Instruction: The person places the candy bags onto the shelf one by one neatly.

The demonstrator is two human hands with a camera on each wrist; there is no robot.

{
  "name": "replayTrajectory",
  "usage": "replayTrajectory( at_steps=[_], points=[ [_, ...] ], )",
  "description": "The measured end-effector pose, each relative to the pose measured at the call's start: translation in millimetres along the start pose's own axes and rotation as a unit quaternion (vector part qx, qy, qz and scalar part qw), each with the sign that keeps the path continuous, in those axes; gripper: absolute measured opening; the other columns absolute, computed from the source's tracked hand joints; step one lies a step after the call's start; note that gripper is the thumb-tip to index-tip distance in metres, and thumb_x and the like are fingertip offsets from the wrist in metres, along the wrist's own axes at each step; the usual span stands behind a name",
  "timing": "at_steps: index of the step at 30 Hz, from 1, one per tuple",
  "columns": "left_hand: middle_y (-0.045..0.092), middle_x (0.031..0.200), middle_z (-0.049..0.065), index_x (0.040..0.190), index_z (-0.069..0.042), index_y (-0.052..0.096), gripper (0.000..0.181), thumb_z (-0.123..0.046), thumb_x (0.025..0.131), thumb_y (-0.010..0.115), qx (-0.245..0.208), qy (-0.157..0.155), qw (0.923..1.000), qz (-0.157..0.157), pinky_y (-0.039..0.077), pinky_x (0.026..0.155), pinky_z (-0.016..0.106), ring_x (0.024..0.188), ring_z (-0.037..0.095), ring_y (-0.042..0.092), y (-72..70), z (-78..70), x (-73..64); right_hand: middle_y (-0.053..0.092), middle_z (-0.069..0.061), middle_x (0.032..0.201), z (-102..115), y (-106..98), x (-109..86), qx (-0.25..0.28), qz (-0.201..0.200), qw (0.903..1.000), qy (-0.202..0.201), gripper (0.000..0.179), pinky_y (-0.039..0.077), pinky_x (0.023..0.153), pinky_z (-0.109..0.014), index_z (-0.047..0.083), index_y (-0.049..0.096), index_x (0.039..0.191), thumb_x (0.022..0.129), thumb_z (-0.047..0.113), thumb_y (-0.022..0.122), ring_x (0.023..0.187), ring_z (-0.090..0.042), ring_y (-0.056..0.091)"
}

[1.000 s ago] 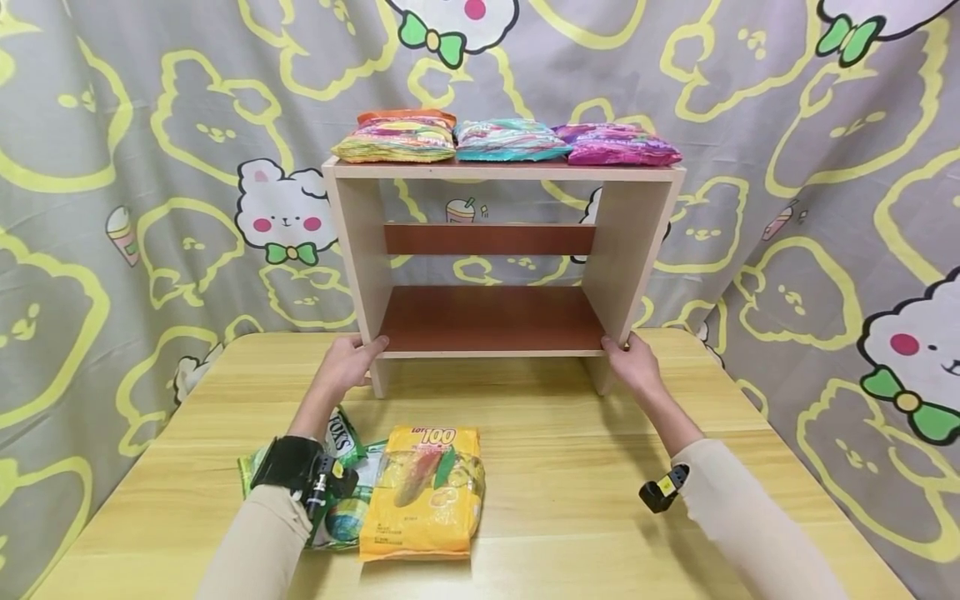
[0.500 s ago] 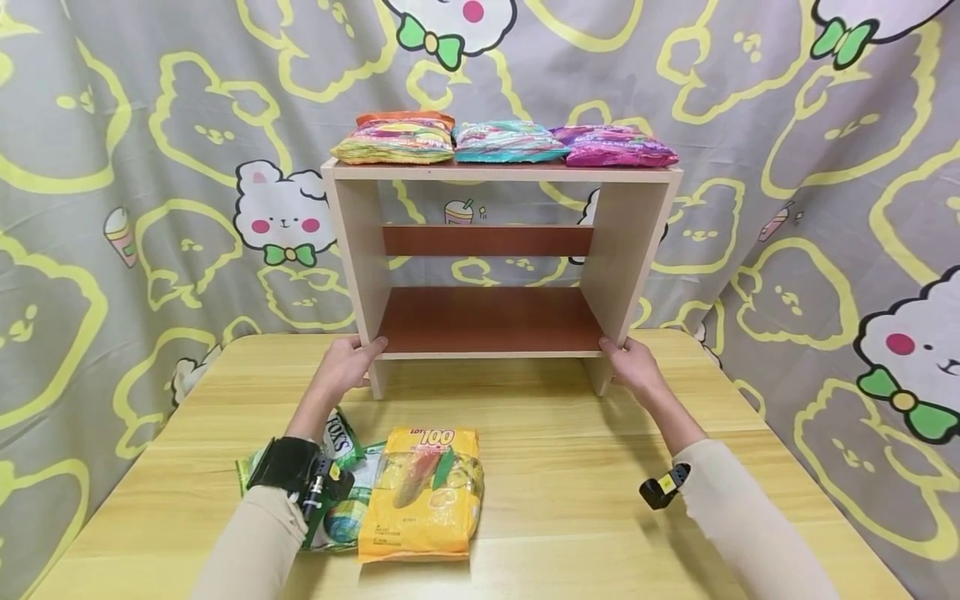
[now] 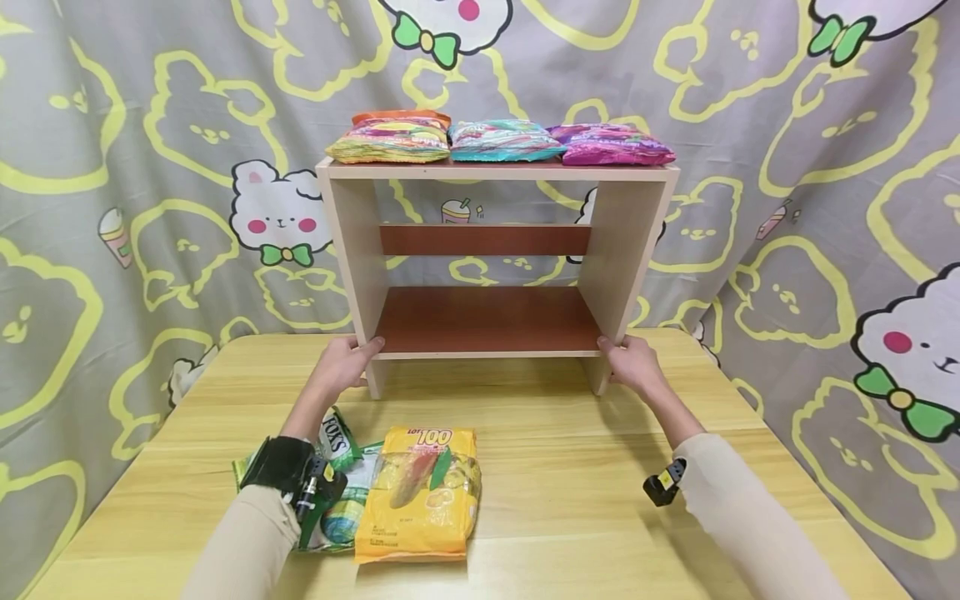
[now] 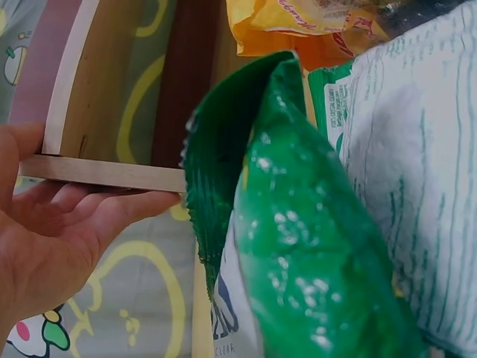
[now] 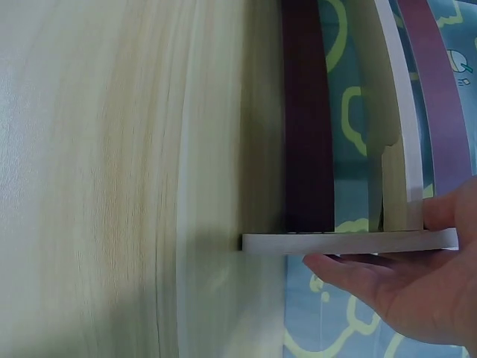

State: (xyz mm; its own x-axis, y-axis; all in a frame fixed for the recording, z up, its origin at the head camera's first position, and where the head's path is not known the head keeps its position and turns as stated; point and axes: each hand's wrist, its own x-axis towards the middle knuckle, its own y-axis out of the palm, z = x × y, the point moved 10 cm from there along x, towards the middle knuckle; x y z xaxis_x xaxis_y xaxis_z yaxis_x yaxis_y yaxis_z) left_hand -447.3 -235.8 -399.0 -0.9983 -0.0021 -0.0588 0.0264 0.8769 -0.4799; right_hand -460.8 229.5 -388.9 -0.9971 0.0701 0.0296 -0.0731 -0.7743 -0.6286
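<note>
Both hands [image 3: 342,365] grip a shelf unit [image 3: 487,319] topped with three colourful packets [image 3: 507,141]

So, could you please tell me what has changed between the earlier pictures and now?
Nothing has visibly moved on the table; the head view only shifted slightly, so everything appears a little further left. Nothing was taken hold of or let go: the left hand and right hand still grip the shelf at its two sides. The three packs on top, yellow bag and green bags stayed as they were.
</note>
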Motion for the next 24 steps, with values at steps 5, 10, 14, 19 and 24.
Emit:
replayTrajectory(
  at_steps=[5,10,14,19,24],
  points=[
    [0.048,0.15,0.025,0.149,0.001,0.045,0.06,-0.04,0.106,0.049,0.004,0.0,1.0,-0.001,0.055,0.098,0.052,0.138,0.043,0.048,0.1,-2.2,-1.9,0.064,-0.032,0.122,1.6,-1.1,-1.2,0.001,-0.001,1.0,0.006,0.057,0.06,0.078,-0.035,-0.008,0.059,0.132,0.104,0.039,0.046,0.088,-0.033,0.074],
    [0.047,0.15,0.026,0.15,0.001,0.044,0.06,-0.04,0.106,0.049,0.011,0.001,0.9999,0.0,0.056,0.098,0.052,0.138,0.044,0.048,-1.2,-1.8,-1.4,0.063,-0.033,0.124,2.5,0.1,-1.4,0.001,0.005,1.0,0.008,0.057,0.06,0.079,-0.035,-0.008,0.058,0.133,0.105,0.039,0.045,0.088,-0.031,0.074],
    [0.048,0.149,0.026,0.149,0.001,0.044,0.061,-0.041,0.106,0.049,0.017,0.003,0.9998,0.0,0.056,0.097,0.051,0.136,0.043,0.049,-0.4,-1.9,0.3,0.064,-0.031,0.121,-0.2,-1.0,-0.9,-0.004,0.007,0.9999,0.011,0.056,0.059,0.077,-0.032,-0.008,0.059,0.13,0.105,0.04,0.045,0.09,-0.032,0.074],
    [0.05,0.146,0.028,0.148,0.003,0.045,0.061,-0.042,0.106,0.047,0.037,0.012,0.9992,-0.006,0.058,0.094,0.049,0.132,0.045,0.053,-2.0,-2.7,-0.5,0.064,-0.03,0.119,-1.8,-0.4,0.9,0.001,0.009,0.9998,0.016,0.055,0.06,0.083,-0.041,-0.008,0.061,0.126,0.104,0.04,0.045,0.091,-0.035,0.074],
    [0.051,0.145,0.03,0.149,0.004,0.044,0.064,-0.045,0.106,0.046,0.068,0.021,0.9973,-0.02,0.06,0.09,0.046,0.129,0.045,0.056,-3.3,-6.4,-4.0,0.063,-0.032,0.123,-1.2,0.1,2.1,0.002,0.003,0.9998,0.019,0.054,0.06,0.084,-0.041,-0.007,0.062,0.126,0.105,0.04,0.045,0.092,-0.037,0.074]
  ],
)
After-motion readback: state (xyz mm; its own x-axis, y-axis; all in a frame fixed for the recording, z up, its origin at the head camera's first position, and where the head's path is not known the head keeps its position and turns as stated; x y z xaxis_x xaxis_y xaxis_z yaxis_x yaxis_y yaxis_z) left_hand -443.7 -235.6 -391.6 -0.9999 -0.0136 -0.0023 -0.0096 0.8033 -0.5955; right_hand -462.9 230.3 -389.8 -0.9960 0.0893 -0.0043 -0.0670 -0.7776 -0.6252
